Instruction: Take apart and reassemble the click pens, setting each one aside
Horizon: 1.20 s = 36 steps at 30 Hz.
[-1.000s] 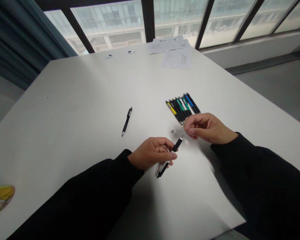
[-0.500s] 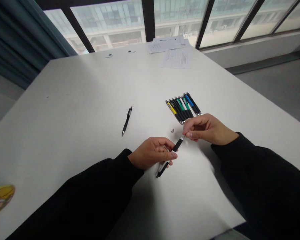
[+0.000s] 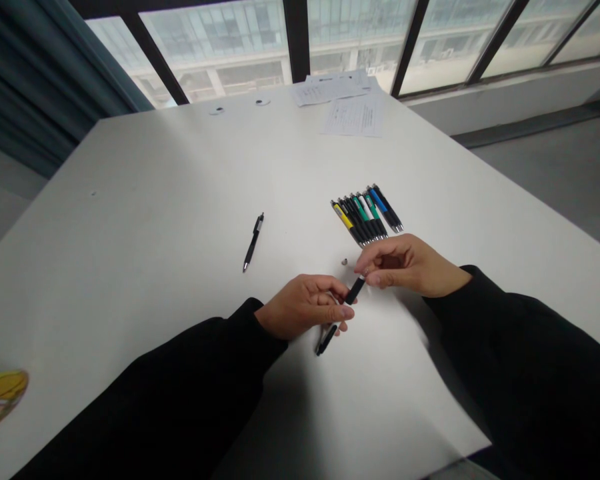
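Note:
My left hand (image 3: pixel 307 307) is closed around a ballpoint pen barrel (image 3: pixel 356 291) with a black grip, held at a slant. Its clip end sticks out below the fingers. At the upper end of the barrel, my right hand (image 3: pixel 403 265) pinches a thin pen refill, mostly hidden by the fingertips. Just beyond the two hands, a small silver pen tip (image 3: pixel 345 262) lies on the white table (image 3: pixel 205 200). Off to the left rests a whole black pen (image 3: pixel 253 243).
Several pens (image 3: pixel 363 217) with yellow, black, green, white and blue barrels lie side by side beyond my right hand. Printed papers (image 3: pixel 353 117) are at the far edge by the window. A yellow patterned object (image 3: pixel 3 399) shows at the left edge.
My right hand has come down and left toward the barrel. Less of the thin refill shows between its fingers and the barrel. My left hand has stayed nearly still.

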Motion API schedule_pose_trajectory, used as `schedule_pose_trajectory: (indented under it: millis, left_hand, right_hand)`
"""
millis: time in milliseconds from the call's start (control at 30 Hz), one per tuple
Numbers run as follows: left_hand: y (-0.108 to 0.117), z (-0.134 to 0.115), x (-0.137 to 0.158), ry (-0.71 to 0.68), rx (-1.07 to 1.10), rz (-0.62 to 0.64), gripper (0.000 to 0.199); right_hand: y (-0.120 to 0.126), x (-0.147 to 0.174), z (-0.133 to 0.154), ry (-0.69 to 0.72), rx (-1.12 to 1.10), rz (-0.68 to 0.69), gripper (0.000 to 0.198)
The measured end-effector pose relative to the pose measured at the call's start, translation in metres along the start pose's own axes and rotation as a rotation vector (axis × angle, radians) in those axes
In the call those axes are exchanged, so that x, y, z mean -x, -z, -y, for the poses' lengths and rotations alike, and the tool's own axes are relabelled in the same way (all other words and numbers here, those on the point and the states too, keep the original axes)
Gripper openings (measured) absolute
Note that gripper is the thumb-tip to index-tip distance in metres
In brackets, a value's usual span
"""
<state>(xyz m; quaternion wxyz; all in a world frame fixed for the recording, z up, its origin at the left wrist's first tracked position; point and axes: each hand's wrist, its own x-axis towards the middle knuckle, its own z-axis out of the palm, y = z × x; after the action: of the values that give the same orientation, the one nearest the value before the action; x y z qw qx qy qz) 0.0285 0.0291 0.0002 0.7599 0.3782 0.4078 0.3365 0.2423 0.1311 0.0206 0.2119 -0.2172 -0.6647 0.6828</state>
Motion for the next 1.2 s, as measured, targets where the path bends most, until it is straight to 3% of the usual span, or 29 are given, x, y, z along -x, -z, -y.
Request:
schedule_pose_trajectory:
  millis: [167,267,367,533,667,800,900,1067,1200]
  left_hand:
    - [0.000,-0.001,0.001,0.005,-0.022,0.004,0.036]
    - [-0.001,-0.002,0.001,0.003,-0.010,0.013,0.037]
    - [-0.001,-0.002,0.001,-0.010,-0.016,0.013,0.038]
    - [-0.001,-0.001,0.000,-0.023,-0.028,0.008,0.038]
    - [-0.002,-0.002,0.000,-0.012,-0.042,0.012,0.038]
    - [-0.003,-0.005,0.001,-0.012,-0.031,0.012,0.036]
    - [-0.003,-0.005,0.002,-0.011,-0.027,0.005,0.037]
    - [-0.001,-0.002,0.000,-0.013,0.000,0.002,0.037]
    - [-0.001,-0.003,0.000,-0.010,0.012,0.005,0.037]
  right_hand:
    - [0.003,0.001,-0.001,0.027,0.036,0.036,0.017]
    - [0.007,0.000,-0.004,0.055,0.019,0.096,0.036]
    - [0.010,-0.001,-0.005,0.125,0.138,0.098,0.049]
    - [0.010,-0.004,-0.010,0.196,0.498,0.090,0.044]
    - [0.005,-0.009,-0.018,0.281,0.772,-0.019,0.040]
    - [0.000,-0.013,-0.019,0.340,0.888,0.022,0.021]
    - [0.002,-0.012,-0.014,0.296,0.778,-0.020,0.014]
    - [0.010,-0.005,-0.010,0.188,0.167,-0.247,0.014]
    - [0.013,-0.002,-0.013,0.190,-0.032,-0.187,0.016]
